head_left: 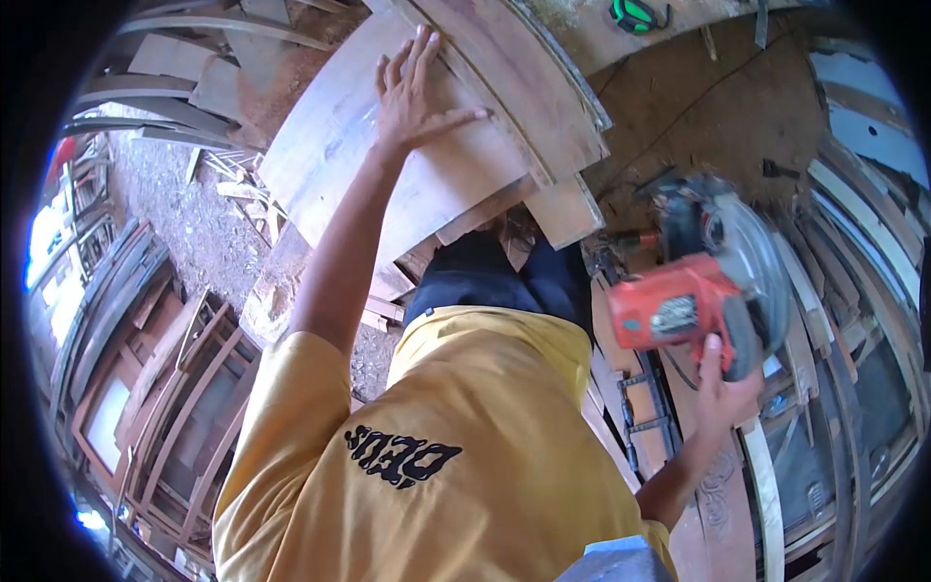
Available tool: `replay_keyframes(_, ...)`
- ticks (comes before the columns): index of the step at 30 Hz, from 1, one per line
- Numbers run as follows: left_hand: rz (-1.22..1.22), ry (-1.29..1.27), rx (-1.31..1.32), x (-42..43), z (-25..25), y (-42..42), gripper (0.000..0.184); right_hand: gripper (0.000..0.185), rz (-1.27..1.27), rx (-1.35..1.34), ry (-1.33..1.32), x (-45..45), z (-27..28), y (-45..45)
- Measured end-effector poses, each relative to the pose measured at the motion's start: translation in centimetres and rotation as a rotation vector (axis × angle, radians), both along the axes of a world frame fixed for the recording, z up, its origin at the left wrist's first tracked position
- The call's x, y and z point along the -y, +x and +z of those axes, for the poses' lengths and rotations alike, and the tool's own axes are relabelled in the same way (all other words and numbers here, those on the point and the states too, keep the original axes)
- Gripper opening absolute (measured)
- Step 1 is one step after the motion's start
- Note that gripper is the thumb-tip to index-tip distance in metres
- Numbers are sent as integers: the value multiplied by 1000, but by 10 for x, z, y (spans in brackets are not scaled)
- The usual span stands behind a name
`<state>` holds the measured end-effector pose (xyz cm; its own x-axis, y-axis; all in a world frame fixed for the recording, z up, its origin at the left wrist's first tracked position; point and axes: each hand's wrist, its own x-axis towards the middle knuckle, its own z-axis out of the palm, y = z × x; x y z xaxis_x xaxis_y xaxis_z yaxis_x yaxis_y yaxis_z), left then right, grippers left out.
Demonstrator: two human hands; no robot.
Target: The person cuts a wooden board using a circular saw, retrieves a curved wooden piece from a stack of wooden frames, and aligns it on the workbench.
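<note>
A red circular saw hangs at my right side, and my right hand is wrapped round its rear handle. The saw's round metal guard faces away to the right, apart from the boards. My left hand lies with fingers spread on a wide, pale wooden board. A narrow wooden strip runs lengthwise along that board, beside the left fingertips. Beneath its near end a smaller wood piece sticks out towards my legs.
A green and black tape measure rests at the top on a wooden surface. Stacked frames and timber stand at the left. More long boards lean at the right. Wood offcuts litter the floor, and a thin cord crosses the brown ground.
</note>
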<state>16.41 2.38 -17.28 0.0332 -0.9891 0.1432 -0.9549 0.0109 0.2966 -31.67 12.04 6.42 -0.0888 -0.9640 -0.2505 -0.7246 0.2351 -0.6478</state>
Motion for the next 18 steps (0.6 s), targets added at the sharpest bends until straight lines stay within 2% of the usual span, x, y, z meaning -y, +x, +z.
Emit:
replay_keyframes(1,-7,4,-11,-1,1,-2,131,34,-30,8,62,-9,0,17)
replay_keyframes(4,39,-70,21,2,-3,-4,131,36,18,21,-16,-16,-21,59)
replay_keyframes(6,26,-41,-13,3,-2,-1,133,39,189,-12,-71,-14,-36,76)
replay_keyframes(8,9,4,-39,1,3,1,136,40,194,-29,-49,-14,-49,92)
replay_keyframes(18,24,-64,-15,3,2,-3,137,31,356,-32,-39,6,-72,100)
